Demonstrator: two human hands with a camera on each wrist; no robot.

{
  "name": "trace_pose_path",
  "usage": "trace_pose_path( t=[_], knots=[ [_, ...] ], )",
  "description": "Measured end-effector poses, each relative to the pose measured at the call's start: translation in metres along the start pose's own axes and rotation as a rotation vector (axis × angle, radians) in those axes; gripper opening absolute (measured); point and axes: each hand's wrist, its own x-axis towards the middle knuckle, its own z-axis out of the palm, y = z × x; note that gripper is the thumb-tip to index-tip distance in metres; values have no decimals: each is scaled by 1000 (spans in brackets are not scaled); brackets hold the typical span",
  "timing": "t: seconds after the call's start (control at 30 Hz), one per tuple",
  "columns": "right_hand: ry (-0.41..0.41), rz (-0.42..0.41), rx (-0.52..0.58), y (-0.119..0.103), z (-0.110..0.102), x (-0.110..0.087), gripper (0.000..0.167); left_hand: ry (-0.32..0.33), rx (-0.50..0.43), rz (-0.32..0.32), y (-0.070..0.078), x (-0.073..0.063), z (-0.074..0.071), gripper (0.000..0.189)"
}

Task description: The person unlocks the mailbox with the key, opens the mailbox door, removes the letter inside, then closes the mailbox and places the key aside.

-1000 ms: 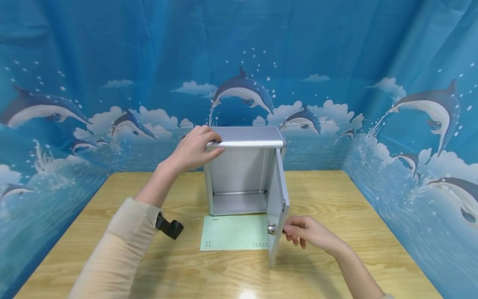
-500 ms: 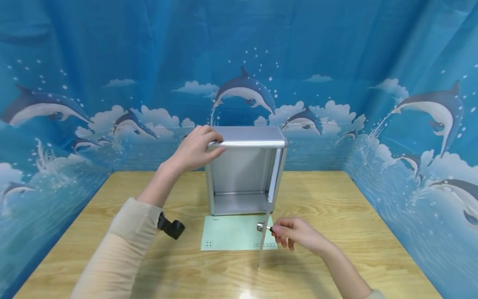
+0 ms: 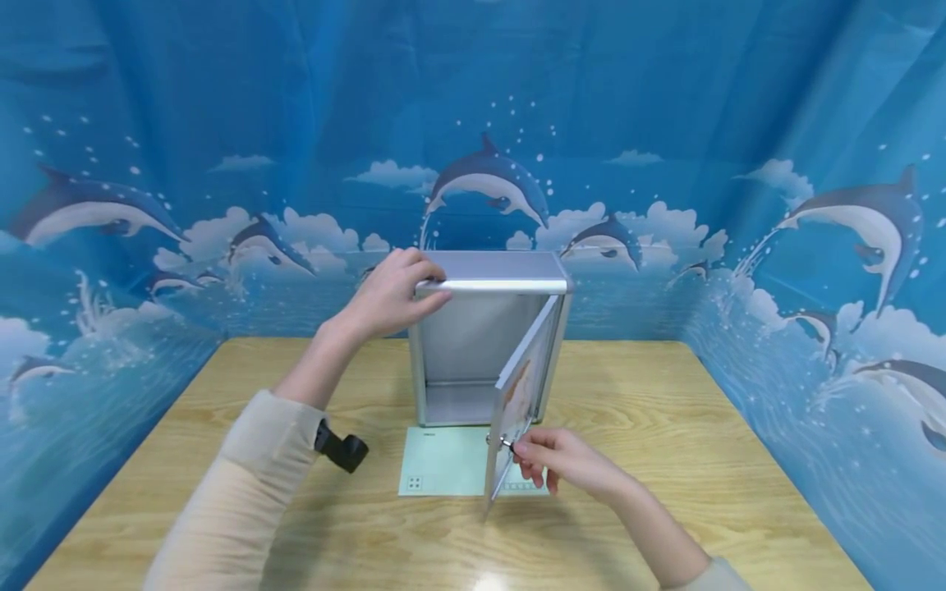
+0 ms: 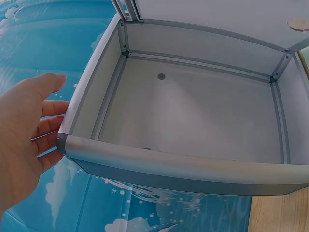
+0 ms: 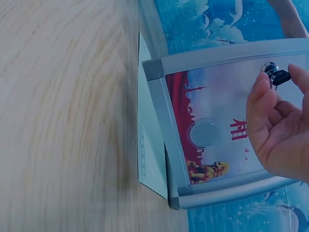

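A grey metal letter box (image 3: 484,286) stands on the table with its front door (image 3: 510,402) partly open, swung out on the right. My left hand (image 3: 395,295) rests on the box's upper left corner, fingers on top and thumb in front of the edge; the left wrist view shows the fingers against the outer side of the frame (image 4: 91,82). With thumb and fingers, my right hand (image 3: 562,464) pinches a black-headed key (image 5: 280,77) in the lock (image 5: 269,67) of the door. Printed red and white artwork covers the door's outside.
A light green envelope (image 3: 439,460) lies flat before the box, partly behind the door. The wooden table (image 3: 355,525) is bordered by a blue dolphin-print curtain (image 3: 636,123) at the back and sides. A black wrist-camera mount (image 3: 343,453) juts from the left sleeve.
The right hand, holding the key, has moved left and swung the door inward from nearly straight out, so its printed outside now shows. The left hand has stayed on the corner.
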Motion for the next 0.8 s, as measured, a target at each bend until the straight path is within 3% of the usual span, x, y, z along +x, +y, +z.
trace_pose_path(
  t=[0.8],
  knots=[
    [12, 60, 84, -9, 19, 32, 43, -1, -22, -7, -1, -1, 1, 30]
  ],
)
